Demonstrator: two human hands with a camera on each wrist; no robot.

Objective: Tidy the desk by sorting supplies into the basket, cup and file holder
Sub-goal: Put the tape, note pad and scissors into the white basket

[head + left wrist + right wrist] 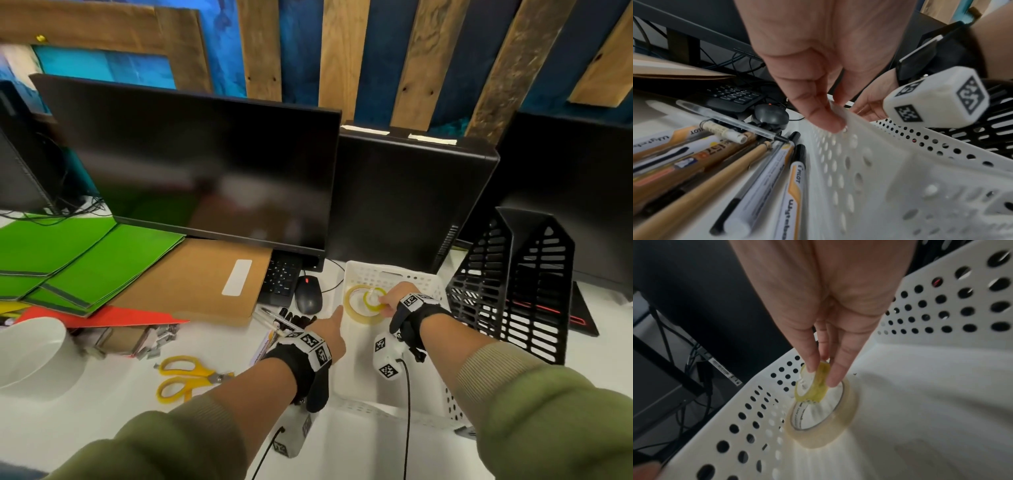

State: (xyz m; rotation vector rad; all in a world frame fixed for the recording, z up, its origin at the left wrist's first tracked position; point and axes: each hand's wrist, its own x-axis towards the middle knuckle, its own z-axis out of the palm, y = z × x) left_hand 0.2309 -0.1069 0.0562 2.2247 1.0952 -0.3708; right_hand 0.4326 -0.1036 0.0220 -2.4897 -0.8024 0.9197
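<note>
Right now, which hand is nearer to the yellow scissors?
Left. The left hand rests on the white basket at its left rim, with the yellow scissors lying on the desk just to its left. The right hand is inside the basket, pinching a small tape roll.

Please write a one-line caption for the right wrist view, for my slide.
Right hand holds a small yellow tape roll over a large clear tape roll inside the white basket.

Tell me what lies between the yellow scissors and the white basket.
The left hand and forearm cross that stretch, gripping the basket wall; pens lie just beyond. Scissors: head view.
</note>
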